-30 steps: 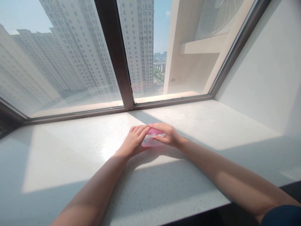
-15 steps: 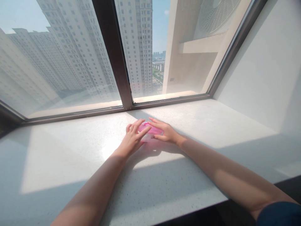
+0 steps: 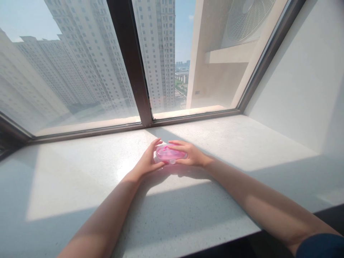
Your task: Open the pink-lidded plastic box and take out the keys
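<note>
A small oval pink plastic box [image 3: 171, 153], partly see-through, rests on the pale windowsill. A clear tab shows on its front side and a darker pink curved detail on its lid. Around its left end is my left hand [image 3: 150, 156], thumb along the front and fingers at the back. My right hand [image 3: 191, 154] holds the right end, its fingers reaching over the lid and its thumb low at the front. Part of the far side is hidden behind my fingers. What is inside cannot be made out.
The speckled white sill [image 3: 177, 215] ends at a dark front edge on the lower right. Behind it stand a dark window frame [image 3: 129, 61] and glass, with tall buildings outside. A white wall [image 3: 298, 82] closes the right side.
My left hand has moved from over the lid down to the left end of the box, so more of the lid shows. My right hand has shifted slightly and still holds the right end.
</note>
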Demonstrator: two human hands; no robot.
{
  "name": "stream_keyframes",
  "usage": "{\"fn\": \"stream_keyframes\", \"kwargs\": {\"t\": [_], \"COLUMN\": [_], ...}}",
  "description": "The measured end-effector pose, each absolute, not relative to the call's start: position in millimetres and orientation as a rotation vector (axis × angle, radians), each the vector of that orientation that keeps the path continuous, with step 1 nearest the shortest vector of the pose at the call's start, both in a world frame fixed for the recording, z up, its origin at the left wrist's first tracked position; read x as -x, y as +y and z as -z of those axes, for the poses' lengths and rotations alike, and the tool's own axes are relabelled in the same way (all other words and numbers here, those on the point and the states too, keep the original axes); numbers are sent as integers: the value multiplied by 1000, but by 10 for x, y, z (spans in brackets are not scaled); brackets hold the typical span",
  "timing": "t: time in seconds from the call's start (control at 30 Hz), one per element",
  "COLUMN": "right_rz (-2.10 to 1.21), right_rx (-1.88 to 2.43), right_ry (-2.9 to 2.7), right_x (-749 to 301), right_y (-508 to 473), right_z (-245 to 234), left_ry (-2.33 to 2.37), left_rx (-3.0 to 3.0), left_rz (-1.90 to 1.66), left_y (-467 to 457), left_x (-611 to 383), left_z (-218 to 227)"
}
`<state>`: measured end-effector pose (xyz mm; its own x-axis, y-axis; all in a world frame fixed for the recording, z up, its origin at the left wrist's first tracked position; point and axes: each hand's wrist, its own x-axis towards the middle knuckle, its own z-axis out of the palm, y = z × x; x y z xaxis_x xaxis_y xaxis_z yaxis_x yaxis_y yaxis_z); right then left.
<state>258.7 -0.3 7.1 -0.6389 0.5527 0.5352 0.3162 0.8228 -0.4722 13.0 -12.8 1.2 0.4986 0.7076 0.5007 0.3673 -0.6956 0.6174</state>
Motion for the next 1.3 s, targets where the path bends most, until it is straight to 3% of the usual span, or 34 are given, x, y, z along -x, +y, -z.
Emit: {"fn": "stream_keyframes", "kwargs": {"t": [0.2,0.47,0.83,0.97,1.07,1.17,1.3], "right_rz": [-590,-1082,-1422,-1202,-816,-373,-238], "right_rx": [717,757,997,1166,1246,1054,715], "right_ry": [-2107,-1535,-1303,-1476,-1572,-1710,-2029], "right_x": [-2591,-2567,-2641,-2704,-2801,-2877,-2824], "right_y": [-25,85,218,240,234,168,-9], "right_z": [-134,-44,17,8,-45,-155,-304], "left_ry": [941,859,899,947,988,1014,1034], "left_rx": [-2266,-2063,-2179,-2235,-2270,-2298,-2339], "left_rz": [-1027,-996,-955,-919,-898,-910,-934], "left_y": [-161,-166,-159,-152,-160,-171,-185], "left_x": [-175,-220,-214,-194,-188,-194,-205], "left_z": [-37,-13,-21,-26,-56,-83,-94]}}
